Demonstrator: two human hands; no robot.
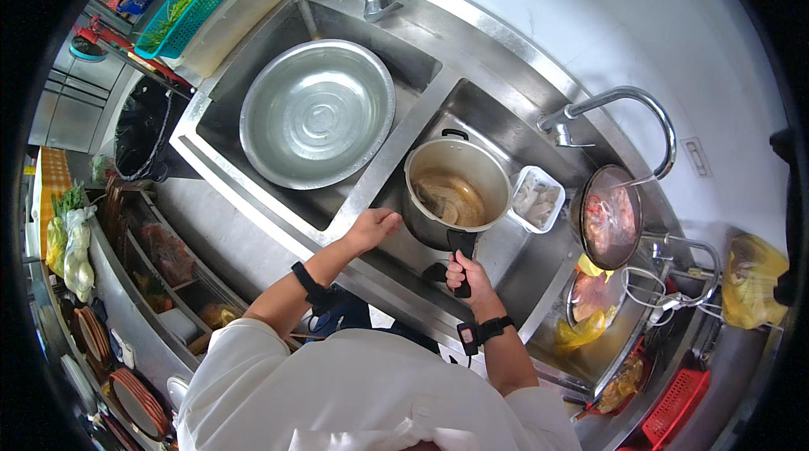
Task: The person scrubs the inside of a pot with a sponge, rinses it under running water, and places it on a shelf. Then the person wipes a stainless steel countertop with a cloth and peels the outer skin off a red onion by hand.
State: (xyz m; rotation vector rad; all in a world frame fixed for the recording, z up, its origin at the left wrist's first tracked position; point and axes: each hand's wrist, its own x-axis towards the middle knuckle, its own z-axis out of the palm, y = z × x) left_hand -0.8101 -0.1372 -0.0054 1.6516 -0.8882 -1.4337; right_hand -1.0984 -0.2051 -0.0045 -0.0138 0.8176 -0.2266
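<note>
A deep metal pot (417, 204), with a long black handle (463, 285) and a small loop handle opposite, stands in the middle sink basin. Brownish liquid and some pale residue (452, 198) cover its bottom. My right hand (471, 280) is wrapped around the long handle. Just left of the pot is my left hand (374, 229), its fingers curled together and nothing visible in them. Beside the pot's right side sits a white plastic tub (537, 199) with greyish pieces in it. A large round metal basin (317, 114) holding clear water rests in the left sink basin.
A curved faucet (632, 94) reaches over a bowl of pinkish food (610, 214) on the right. Below it, a yellow bag (584, 331) lies in the right basin. A teal basket of greens (183, 11) and a black-lined bin (142, 128) are at left.
</note>
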